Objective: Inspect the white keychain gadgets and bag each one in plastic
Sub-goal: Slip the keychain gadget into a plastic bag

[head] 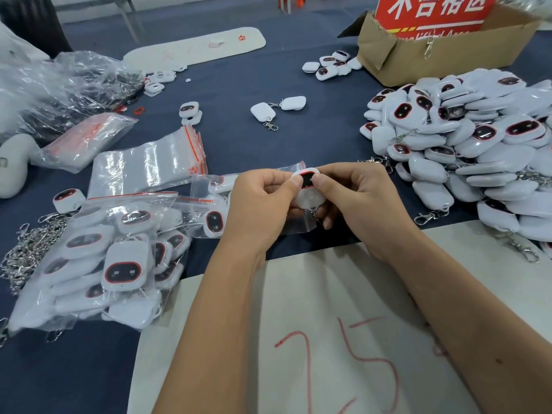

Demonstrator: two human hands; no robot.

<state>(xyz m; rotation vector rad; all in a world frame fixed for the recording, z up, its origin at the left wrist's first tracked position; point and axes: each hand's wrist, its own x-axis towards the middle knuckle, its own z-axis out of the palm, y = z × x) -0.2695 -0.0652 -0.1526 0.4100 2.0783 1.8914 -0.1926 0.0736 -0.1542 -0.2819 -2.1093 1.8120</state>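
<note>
I see both hands up at table centre on one white gadget [307,189]: left hand [263,201] pinches its left edge with thumb and curled fingers, right hand [355,201] pinches its right edge the same way. The gadget is tilted, dark red-rimmed window toward me, metal clasp [316,217] hanging below it. A clear plastic bag [294,225] sits under and behind the hands; can't tell which hand has it. Counts: unbagged pile [466,153] on the right, far too many to count, heaped several deep. Two linked gadgets [277,110] lying apart mid-table. About five loose ones [328,67] beside the cardboard box [442,49], which carries a red sign [433,10]. Bagged gadgets [119,258] in a heap at left, roughly a dozen visible, overlapping. One stack of empty zip bags [149,165] with red strips, plus one more sleeve of them [86,141] further left. Tangle of loose chains [27,249] at the left edge. White sheet marked 25 [328,339] under my forearms, its top edge just short of the hands. Open blue tablecloth [313,138]: a clear lane between the zip bags and the right pile, running up past the linked pair. The right pile's near edge is close to the right hand; bagged heap nearly touches the left wrist.
</note>
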